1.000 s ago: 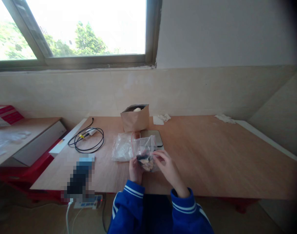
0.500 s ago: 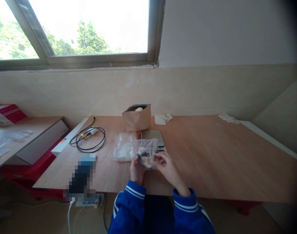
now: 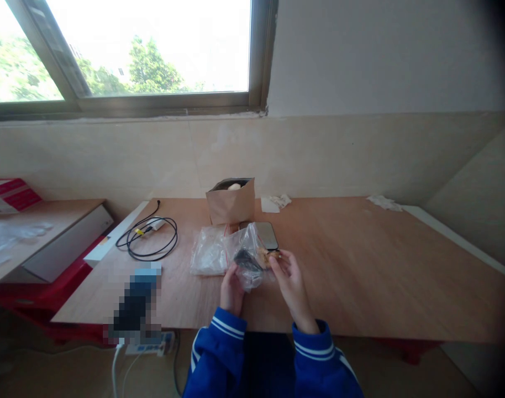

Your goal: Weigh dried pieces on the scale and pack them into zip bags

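Observation:
My left hand [image 3: 232, 290] is closed on the lower left side of a clear plastic zip bag [image 3: 245, 239], in which something dark shows. Between the fingers of my right hand [image 3: 290, 283] is a small tan-brown piece [image 3: 264, 257], at the bag's right side. Whether that piece is fully out of the bag I cannot tell. Behind the bag lies a flat scale with a metal top [image 3: 267, 234], partly covered. To the left rests a stack of clear plastic bags [image 3: 206, 251] with a red seal line.
An open brown paper bag [image 3: 231, 205] with pale contents stands at the back. Left of it are a coiled black cable [image 3: 147, 257] and a pixelated device [image 3: 135, 298] at the front edge. White papers [image 3: 270, 205] lie near the wall. A power strip [image 3: 151, 344] sits below the table edge.
My right hand has turned and moved slightly right, and the tan-brown piece has shifted from the bag's middle to its upper right. The clear bag now tilts, with its dark content more visible.

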Demonstrator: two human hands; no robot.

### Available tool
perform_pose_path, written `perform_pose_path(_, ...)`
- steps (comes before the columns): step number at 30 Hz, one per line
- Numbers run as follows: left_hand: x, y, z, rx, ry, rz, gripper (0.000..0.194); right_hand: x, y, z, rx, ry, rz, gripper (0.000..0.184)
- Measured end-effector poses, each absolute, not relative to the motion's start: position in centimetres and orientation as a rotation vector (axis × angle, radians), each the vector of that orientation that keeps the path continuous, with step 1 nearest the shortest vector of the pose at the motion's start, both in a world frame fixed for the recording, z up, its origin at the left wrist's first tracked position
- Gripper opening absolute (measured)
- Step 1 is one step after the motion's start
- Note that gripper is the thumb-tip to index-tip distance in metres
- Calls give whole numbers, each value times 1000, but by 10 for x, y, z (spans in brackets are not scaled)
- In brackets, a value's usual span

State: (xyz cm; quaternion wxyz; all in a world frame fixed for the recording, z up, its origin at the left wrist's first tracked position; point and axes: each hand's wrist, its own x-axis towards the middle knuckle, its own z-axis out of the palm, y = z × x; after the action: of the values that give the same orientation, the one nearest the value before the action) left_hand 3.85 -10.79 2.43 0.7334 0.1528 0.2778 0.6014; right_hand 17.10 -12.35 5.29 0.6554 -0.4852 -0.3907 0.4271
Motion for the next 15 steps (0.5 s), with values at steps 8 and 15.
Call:
perform_pose_path(8, 38, -108, 26, 329, 604, 1273, 22, 178, -127, 54, -1015, -760, 930, 46)
perform_pose_path(15, 21, -71, 45, 285, 666, 1371, 11, 200, -128, 48, -1020, -649, 808, 44)
